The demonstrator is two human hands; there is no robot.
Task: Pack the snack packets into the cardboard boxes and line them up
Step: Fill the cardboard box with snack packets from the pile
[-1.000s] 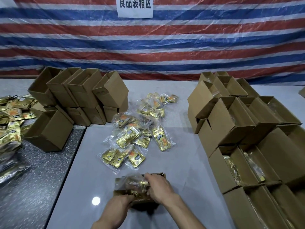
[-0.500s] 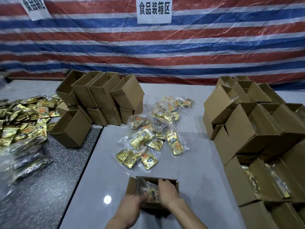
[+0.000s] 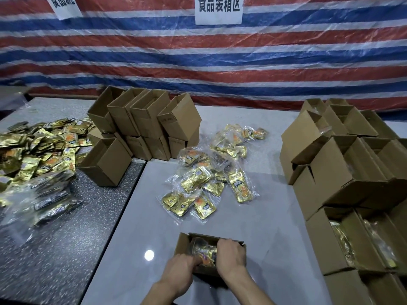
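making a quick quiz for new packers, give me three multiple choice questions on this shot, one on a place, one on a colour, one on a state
1. Where does the box stand in which the left hand and right hand grip a bag of packets?
A. on the dark speckled table
B. on the pale table
C. on the right-hand stack

2. What colour are most of the loose packets mid-table?
A. green
B. pink
C. gold

3. How are the boxes stacked at far left?
A. open-topped
B. taped shut
C. flattened

Answers: 1 B, it sits on the pale surface near the front edge; 2 C, their wrappers shine gold; 3 A, their open mouths show.
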